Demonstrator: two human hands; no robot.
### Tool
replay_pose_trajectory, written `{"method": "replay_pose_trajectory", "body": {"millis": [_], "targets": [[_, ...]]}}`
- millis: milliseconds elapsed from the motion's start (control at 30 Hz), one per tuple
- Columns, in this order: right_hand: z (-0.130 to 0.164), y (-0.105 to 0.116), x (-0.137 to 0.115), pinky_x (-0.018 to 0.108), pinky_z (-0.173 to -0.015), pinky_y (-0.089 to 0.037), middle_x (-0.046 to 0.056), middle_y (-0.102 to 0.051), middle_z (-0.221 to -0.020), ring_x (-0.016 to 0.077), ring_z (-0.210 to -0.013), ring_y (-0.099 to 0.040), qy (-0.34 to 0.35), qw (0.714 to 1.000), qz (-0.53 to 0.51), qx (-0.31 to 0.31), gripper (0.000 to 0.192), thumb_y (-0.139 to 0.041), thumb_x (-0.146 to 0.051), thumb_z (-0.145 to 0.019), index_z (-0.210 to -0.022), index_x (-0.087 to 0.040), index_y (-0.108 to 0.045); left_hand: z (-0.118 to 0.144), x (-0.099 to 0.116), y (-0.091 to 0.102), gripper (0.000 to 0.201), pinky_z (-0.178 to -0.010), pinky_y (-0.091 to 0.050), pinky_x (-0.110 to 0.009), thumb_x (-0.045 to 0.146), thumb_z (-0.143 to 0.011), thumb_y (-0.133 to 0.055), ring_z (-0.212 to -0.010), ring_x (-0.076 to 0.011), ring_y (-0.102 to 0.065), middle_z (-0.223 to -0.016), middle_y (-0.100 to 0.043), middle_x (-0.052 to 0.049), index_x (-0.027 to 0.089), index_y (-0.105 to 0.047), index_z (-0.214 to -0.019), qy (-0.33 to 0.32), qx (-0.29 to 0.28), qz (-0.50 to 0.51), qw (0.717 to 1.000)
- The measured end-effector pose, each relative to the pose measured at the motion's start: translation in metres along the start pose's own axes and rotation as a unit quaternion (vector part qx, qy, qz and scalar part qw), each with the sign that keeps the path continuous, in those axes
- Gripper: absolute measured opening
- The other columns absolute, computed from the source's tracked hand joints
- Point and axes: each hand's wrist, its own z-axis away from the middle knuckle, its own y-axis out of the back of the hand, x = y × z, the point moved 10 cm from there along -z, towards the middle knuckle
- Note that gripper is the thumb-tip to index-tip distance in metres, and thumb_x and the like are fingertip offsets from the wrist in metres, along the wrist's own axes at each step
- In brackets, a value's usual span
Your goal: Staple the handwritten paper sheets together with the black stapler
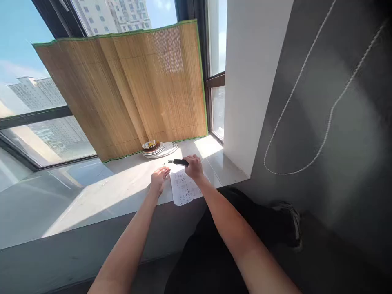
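Observation:
My right hand [194, 167] grips the near end of a black tool with a thin tip [177, 162], held just above a pale stone windowsill [122, 188]. A printed sheet of paper [184, 189] lies under that hand and hangs slightly over the sill's front edge. My left hand [159, 178] rests on the sill just left of the sheet, fingers loosely curled, fingertips near some tiny dark bits [164, 165]. What the fingers pinch, if anything, is too small to tell.
A stack of plates [163, 150] with a small bowl [150, 144] on top stands at the back of the sill. A folded bamboo mat [131, 85] leans against the window. A white pillar [251, 81] and a dark wall with a bead cord [330, 110] stand to the right.

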Motion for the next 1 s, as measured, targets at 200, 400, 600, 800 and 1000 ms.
{"method": "replay_pose_trajectory", "body": {"millis": [200,400,600,800,1000], "targets": [[-0.003,-0.016,0.041,0.031,-0.082,-0.055,0.009,-0.083,-0.106,0.0314,-0.108,-0.074,-0.1,0.988,-0.024,-0.114,0.032,-0.089,-0.016,-0.081,-0.112,-0.023,-0.087,0.007,0.017,-0.011,0.044,-0.064,-0.059,-0.031,0.048,-0.079,-0.097,-0.071,-0.0194,-0.075,-0.1,-0.085,-0.013,0.016,-0.081,-0.105,-0.043,-0.017,-0.051,0.998],[0.0,-0.009,0.007,0.047,-0.104,-0.051,0.013,-0.077,-0.129,0.0364,-0.13,-0.062,0.007,0.996,-0.016,-0.087,0.041,-0.092,-0.043,-0.091,-0.127,-0.026,-0.081,0.026,0.043,-0.037,0.042,-0.049,-0.044,-0.024,0.048,-0.071,-0.104,-0.052,-0.0117,-0.057,-0.07,-0.072,-0.002,0.019,-0.08,-0.088,-0.096,-0.11,-0.08,0.986],[0.02,-0.018,-0.06,0.042,-0.104,-0.042,0.007,-0.082,-0.119,0.026,-0.119,-0.066,0.264,0.954,-0.102,-0.099,0.012,-0.073,-0.023,-0.107,-0.114,-0.027,-0.083,0.028,0.046,-0.042,0.052,-0.045,-0.035,-0.021,0.054,-0.069,-0.106,-0.049,-0.0093,-0.053,-0.062,-0.06,0.003,0.019,-0.067,-0.076,-0.109,-0.127,-0.074,0.983],[0.008,-0.009,-0.049,0.039,-0.1,-0.043,0.005,-0.084,-0.105,0.024,-0.107,-0.069,0.205,0.968,-0.132,-0.058,0.012,-0.074,-0.017,-0.102,-0.096,-0.024,-0.082,0.024,0.041,-0.032,0.05,-0.048,-0.04,-0.024,0.064,-0.082,-0.093,-0.052,-0.013,-0.056,-0.07,-0.067,-0.002,0.02,-0.068,-0.082,-0.125,-0.096,-0.096,0.983],[-0.013,0.037,0.089,0.047,-0.107,-0.044,0.014,-0.082,-0.103,0.0325,-0.114,-0.069,-0.178,0.983,0.031,0.031,0.019,-0.066,-0.016,-0.1,-0.091,-0.021,-0.082,-0.014,0.051,0.017,0.026,-0.083,-0.06,-0.042,0.039,-0.104,-0.06,-0.085,-0.0296,-0.076,-0.088,-0.078,-0.013,0.021,-0.069,-0.089,-0.131,0.115,-0.365,0.915]]}}
